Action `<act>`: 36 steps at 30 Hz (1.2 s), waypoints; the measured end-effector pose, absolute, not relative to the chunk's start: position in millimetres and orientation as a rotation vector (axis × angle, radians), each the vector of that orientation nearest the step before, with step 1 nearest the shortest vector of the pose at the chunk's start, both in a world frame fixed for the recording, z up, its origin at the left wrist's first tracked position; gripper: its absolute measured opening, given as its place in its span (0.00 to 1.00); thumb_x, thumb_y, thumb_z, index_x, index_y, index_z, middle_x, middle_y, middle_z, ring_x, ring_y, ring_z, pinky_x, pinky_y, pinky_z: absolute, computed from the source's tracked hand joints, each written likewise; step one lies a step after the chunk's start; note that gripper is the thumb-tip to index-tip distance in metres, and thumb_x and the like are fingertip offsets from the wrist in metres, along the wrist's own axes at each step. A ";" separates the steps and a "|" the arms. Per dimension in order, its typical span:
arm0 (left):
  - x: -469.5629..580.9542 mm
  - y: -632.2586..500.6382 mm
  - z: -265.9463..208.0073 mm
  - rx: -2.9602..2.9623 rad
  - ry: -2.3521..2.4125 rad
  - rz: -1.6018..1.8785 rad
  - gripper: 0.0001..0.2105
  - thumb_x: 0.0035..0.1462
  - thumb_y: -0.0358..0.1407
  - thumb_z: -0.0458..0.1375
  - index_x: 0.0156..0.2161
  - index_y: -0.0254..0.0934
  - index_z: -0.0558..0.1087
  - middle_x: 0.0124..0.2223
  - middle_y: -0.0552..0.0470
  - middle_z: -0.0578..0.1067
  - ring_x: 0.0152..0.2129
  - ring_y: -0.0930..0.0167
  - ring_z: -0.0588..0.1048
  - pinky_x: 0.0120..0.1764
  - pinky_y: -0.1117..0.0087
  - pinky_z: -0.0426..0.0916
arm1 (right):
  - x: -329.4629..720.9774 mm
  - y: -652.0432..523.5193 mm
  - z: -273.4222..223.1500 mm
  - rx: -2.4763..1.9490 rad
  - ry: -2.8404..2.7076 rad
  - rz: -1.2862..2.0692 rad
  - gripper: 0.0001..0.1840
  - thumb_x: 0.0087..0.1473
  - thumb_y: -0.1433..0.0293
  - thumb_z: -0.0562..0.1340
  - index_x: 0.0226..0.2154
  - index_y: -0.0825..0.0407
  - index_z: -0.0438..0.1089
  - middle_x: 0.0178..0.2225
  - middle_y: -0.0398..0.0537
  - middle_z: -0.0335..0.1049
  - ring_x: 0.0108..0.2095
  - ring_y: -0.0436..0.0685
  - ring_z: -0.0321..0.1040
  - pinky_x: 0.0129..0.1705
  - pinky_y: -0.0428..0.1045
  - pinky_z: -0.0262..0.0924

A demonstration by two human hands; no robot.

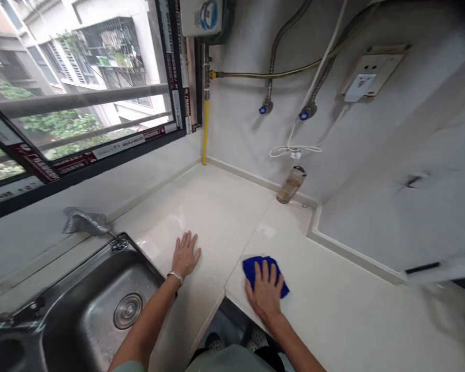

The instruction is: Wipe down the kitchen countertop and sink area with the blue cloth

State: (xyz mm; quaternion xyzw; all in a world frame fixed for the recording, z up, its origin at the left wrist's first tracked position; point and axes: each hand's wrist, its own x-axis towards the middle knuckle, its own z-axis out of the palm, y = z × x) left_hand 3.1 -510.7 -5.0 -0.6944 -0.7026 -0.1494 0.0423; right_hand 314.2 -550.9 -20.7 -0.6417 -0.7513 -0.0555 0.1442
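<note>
My right hand (265, 294) lies flat on a dark blue cloth (253, 264), pressing it against the white countertop (217, 206). The fingers are spread over the cloth, whose edges show beyond the fingertips and to the right. To the left, my left hand (185, 256) rests palm down on the bare counter near the sink's corner. Its fingers are apart and nothing is in them; a bracelet (175, 277) circles that wrist. Between the two hands runs a seam in the counter, ending at its inner corner.
A steel sink (89, 289) with a drain strainer (127, 311) is at the left; a wrapped faucet (85, 221) stands behind it. Against the wall stands a brownish transparent bottle (291, 185). Above hang a cable (294, 150) and hoses; a yellow pipe (206, 129) meets the back corner.
</note>
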 end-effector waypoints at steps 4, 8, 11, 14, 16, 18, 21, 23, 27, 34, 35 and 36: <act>1.6 -506.7 -6.1 -2.152 -2.156 -0.535 0.28 0.66 0.44 0.45 0.66 0.33 0.61 0.70 0.35 0.56 0.68 0.54 0.54 0.67 0.43 0.51 | 304.7 -550.0 -12.0 -1.726 -2.300 -0.063 0.38 0.59 0.56 0.54 0.65 0.61 0.56 0.69 0.65 0.48 0.70 0.76 0.37 0.69 0.75 0.27; 1.4 -503.6 -7.6 -2.146 -2.146 -0.540 0.28 0.66 0.45 0.45 0.66 0.34 0.61 0.71 0.37 0.56 0.68 0.55 0.54 0.67 0.44 0.50 | 307.2 -546.4 -12.0 -1.671 -2.374 -0.081 0.41 0.60 0.54 0.54 0.65 0.65 0.54 0.69 0.69 0.47 0.71 0.74 0.38 0.71 0.71 0.27; 1.7 -503.7 -6.7 -2.159 -2.168 -0.519 0.29 0.66 0.46 0.44 0.67 0.34 0.60 0.71 0.38 0.56 0.69 0.56 0.53 0.68 0.46 0.49 | 309.4 -543.7 -12.1 -1.673 -2.391 -0.078 0.41 0.60 0.54 0.54 0.65 0.66 0.54 0.68 0.69 0.49 0.70 0.74 0.40 0.71 0.71 0.28; 1.7 -503.7 -5.1 -2.176 -2.193 -0.508 0.30 0.66 0.47 0.43 0.67 0.34 0.59 0.71 0.39 0.54 0.69 0.57 0.52 0.68 0.47 0.48 | 314.4 -540.6 -5.9 -1.652 -2.424 -0.044 0.42 0.60 0.54 0.55 0.66 0.64 0.53 0.69 0.67 0.48 0.70 0.75 0.41 0.71 0.71 0.27; 1.8 -503.2 -4.4 -2.174 -2.199 -0.497 0.30 0.66 0.47 0.43 0.67 0.34 0.59 0.72 0.39 0.54 0.69 0.57 0.52 0.68 0.46 0.48 | 319.9 -538.6 0.1 -1.579 -2.468 -0.019 0.41 0.61 0.53 0.54 0.68 0.59 0.50 0.71 0.62 0.44 0.70 0.73 0.39 0.71 0.71 0.28; 2.1 -502.5 -4.0 -2.170 -2.193 -0.484 0.30 0.66 0.47 0.43 0.67 0.33 0.59 0.71 0.38 0.54 0.69 0.56 0.52 0.68 0.46 0.48 | 325.3 -536.9 4.7 -1.490 -2.513 0.015 0.39 0.63 0.54 0.53 0.69 0.52 0.46 0.72 0.57 0.40 0.71 0.70 0.37 0.71 0.70 0.31; 2.6 -501.7 -3.3 -2.167 -2.187 -0.479 0.29 0.66 0.46 0.43 0.67 0.33 0.60 0.71 0.38 0.55 0.69 0.56 0.52 0.68 0.46 0.48 | 329.2 -535.2 6.3 -1.465 -2.518 0.081 0.36 0.64 0.55 0.51 0.70 0.48 0.45 0.72 0.54 0.40 0.71 0.68 0.37 0.70 0.70 0.33; 2.9 -501.3 -2.7 -2.165 -2.194 -0.481 0.29 0.65 0.46 0.44 0.67 0.34 0.60 0.71 0.38 0.55 0.69 0.56 0.52 0.68 0.46 0.48 | 328.9 -534.6 5.0 -1.495 -2.497 0.120 0.36 0.63 0.55 0.52 0.69 0.47 0.47 0.72 0.54 0.41 0.71 0.68 0.38 0.70 0.70 0.34; 2.7 -500.6 -1.8 -2.160 -2.214 -0.477 0.29 0.65 0.46 0.44 0.67 0.34 0.60 0.71 0.38 0.56 0.69 0.57 0.52 0.68 0.46 0.49 | 326.1 -534.1 2.9 -1.538 -2.468 0.142 0.35 0.63 0.56 0.53 0.69 0.45 0.48 0.72 0.51 0.44 0.71 0.66 0.40 0.70 0.68 0.34; 0.7 -499.4 -2.5 -2.162 -2.197 -0.497 0.29 0.65 0.46 0.44 0.66 0.33 0.61 0.71 0.37 0.56 0.69 0.56 0.53 0.67 0.46 0.49 | 329.9 -538.2 2.0 -1.616 -2.379 0.109 0.34 0.63 0.55 0.52 0.69 0.45 0.49 0.72 0.49 0.43 0.71 0.66 0.40 0.70 0.67 0.35; 0.3 -499.0 -3.1 -2.161 -2.195 -0.502 0.29 0.65 0.46 0.44 0.66 0.33 0.61 0.71 0.37 0.56 0.69 0.56 0.53 0.67 0.46 0.48 | 333.0 -539.7 1.6 -1.642 -2.355 0.105 0.34 0.63 0.55 0.51 0.68 0.45 0.50 0.72 0.49 0.43 0.71 0.65 0.40 0.70 0.67 0.35; -0.1 -498.6 -3.8 -2.160 -2.194 -0.505 0.29 0.65 0.46 0.43 0.66 0.33 0.61 0.71 0.37 0.56 0.69 0.56 0.53 0.67 0.46 0.48 | 337.2 -541.5 1.2 -1.667 -2.331 0.102 0.34 0.63 0.55 0.51 0.68 0.45 0.51 0.72 0.49 0.43 0.71 0.65 0.40 0.70 0.67 0.35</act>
